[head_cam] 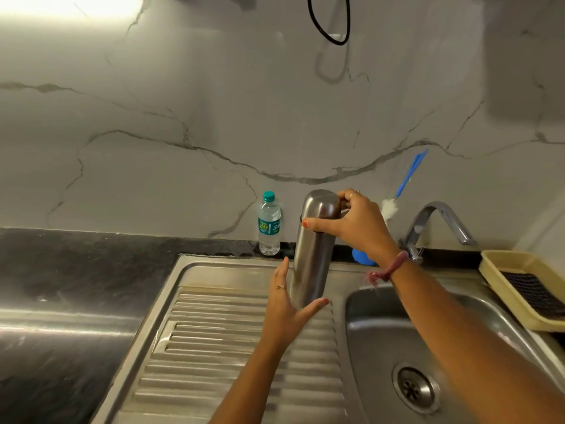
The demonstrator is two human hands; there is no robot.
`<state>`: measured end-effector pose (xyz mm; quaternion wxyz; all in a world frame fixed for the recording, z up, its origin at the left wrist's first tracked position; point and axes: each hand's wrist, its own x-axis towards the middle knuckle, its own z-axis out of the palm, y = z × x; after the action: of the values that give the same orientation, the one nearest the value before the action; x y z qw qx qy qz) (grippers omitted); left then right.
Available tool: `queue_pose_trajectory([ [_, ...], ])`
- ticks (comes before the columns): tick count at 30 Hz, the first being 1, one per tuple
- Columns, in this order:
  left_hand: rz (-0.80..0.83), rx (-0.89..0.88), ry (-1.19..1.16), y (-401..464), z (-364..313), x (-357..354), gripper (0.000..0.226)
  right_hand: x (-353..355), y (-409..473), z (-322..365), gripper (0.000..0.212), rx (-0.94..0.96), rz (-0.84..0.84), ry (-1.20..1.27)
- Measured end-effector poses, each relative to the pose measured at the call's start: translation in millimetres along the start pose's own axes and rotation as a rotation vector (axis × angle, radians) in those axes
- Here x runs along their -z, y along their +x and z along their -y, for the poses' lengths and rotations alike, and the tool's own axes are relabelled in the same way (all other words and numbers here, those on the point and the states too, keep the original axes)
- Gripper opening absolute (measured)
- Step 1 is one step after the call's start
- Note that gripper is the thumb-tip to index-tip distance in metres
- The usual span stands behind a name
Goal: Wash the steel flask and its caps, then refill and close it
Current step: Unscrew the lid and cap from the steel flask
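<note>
your right hand (351,223) curled round the top of the steel flask (313,249), fingers and thumb gripping its cap end, while the flask stood upright, slightly tilted, over the ribbed drainboard (232,347) just left of the sink basin (376,338). your left hand (286,304) lay wide and relaxed against the flask's base, thumb and fingers straight. behind the flask, a small plastic water bottle (269,224) stood on the dark tabletop (76,258), and right of the flask the tap (440,223) rose behind the basin.
</note>
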<state>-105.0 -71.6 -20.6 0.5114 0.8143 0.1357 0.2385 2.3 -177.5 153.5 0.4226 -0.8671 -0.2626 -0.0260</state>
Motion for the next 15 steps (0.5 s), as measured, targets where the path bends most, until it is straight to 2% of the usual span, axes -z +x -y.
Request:
queue_pose_trajectory([
  [3,0.012,-0.007,-0.082,-10.4,-14.9,8.7,0.117,6.8,-31.6,24.6,0.073,0.029,0.032,-0.027],
  [9,-0.106,-0.014,-0.154,-44.2,-28.0,23.9,0.090,10.7,-73.4,50.4,0.067,0.081,0.075,-0.016],
  [13,-0.113,-0.009,-0.138,-60.2,-26.6,36.1,0.089,28.5,-88.8,74.8,0.079,0.200,0.249,-0.318],
  [15,-0.092,-0.019,-0.075,-66.4,-24.2,41.7,0.090,33.7,-92.3,86.8,0.076,0.189,0.360,-0.448],
])
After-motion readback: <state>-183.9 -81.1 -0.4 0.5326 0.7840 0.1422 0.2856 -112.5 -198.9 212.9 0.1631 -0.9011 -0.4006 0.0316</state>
